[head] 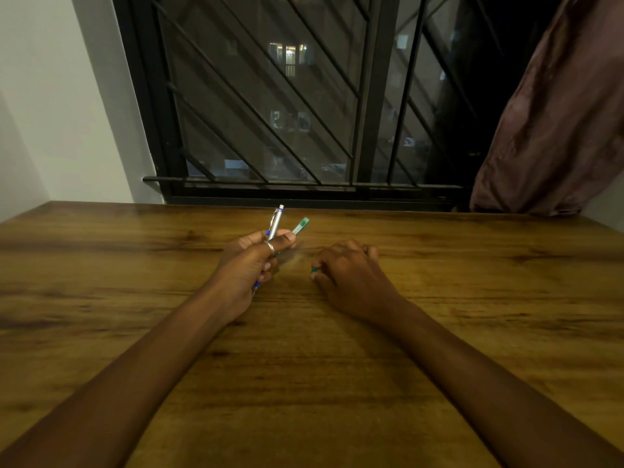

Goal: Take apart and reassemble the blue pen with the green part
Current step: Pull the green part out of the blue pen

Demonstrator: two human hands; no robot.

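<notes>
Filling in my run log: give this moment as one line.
left hand: holds silver-blue pen and green-tipped piece | right hand: closed on small green part, on table

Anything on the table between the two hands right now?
No: in the head view only bare table separates the left hand from the right hand.

Dim warm light, wide-angle edge distortion

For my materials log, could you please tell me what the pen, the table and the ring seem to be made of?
Pen: silver barrel with a satin sheen, metal or metallic plastic; blue trim looks plastic. Table: wood or wood-look laminate, brown grain streaks, low sheen. Ring: silvery, bright glint, probably metal.
</notes>
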